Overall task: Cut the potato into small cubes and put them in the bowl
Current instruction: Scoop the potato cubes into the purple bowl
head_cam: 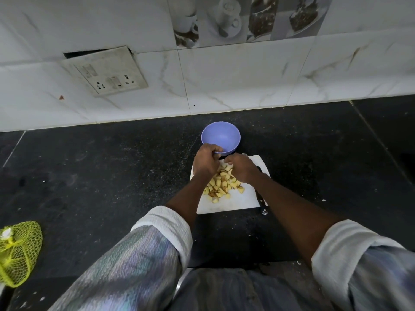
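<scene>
A purple bowl [221, 136] stands empty on the black counter just beyond a white cutting board [233, 204]. A pile of small yellow potato cubes [221, 186], some with brown skin, lies on the board. My left hand [205, 163] grips the bowl's near rim with curled fingers. My right hand [241, 169] is cupped knuckles-up over the far end of the pile, fingers curled down near the board's far edge. Whether it holds cubes is hidden. A knife [261, 202] lies along the board's right edge, partly under my right forearm.
The black stone counter [101, 176] runs left and right of the board, with a white tiled wall [224, 81] close behind the bowl. A yellow net bag [19, 252] lies at the near left edge. A switch plate [105, 70] hangs on the wall at left.
</scene>
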